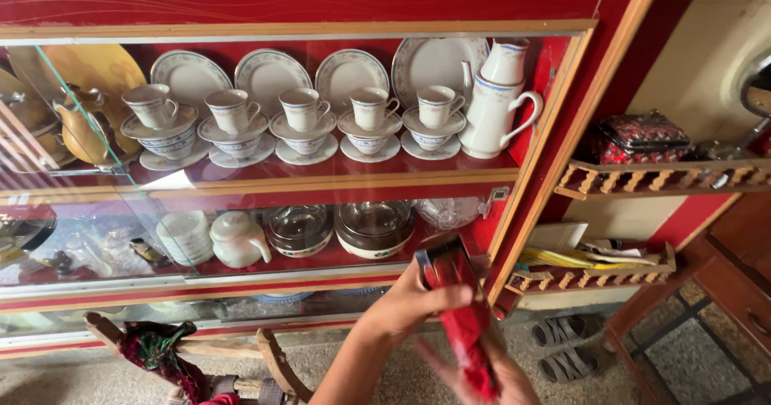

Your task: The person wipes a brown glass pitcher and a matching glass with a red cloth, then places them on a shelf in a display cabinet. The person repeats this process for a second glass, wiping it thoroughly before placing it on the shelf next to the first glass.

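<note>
Near the bottom edge, right of centre, both your hands meet on one item. Your left hand (pixel 414 304) is closed over the upper part of a metal cup (pixel 446 264) with a dark rim, thumb laid across its red side. Your right hand (pixel 482 373) sits below, mostly cut off by the frame edge; it is wrapped around a red cloth (pixel 472 345) that hangs from the cup, fingers curled under it. Cup and cloth are touching, held in the air in front of the cabinet (pixel 554 116), just before its lower shelf.

Behind the sliding glass, far shelf: five teacups on saucers (pixel 303 124) in a row, plates upright behind them, a white jug (pixel 494 104) at the right end, a yellow teapot (pixel 84 128) at the left. Lower shelf: stacked bowls (pixel 185 236), a white teapot (pixel 237 240) and two lidded glass dishes (pixel 373 228).

Right of the cabinet, a wooden rack (pixel 666 178) carries a red patterned pouch (pixel 642 136). Grey sandals (pixel 566 347) lie on the floor below.
</note>
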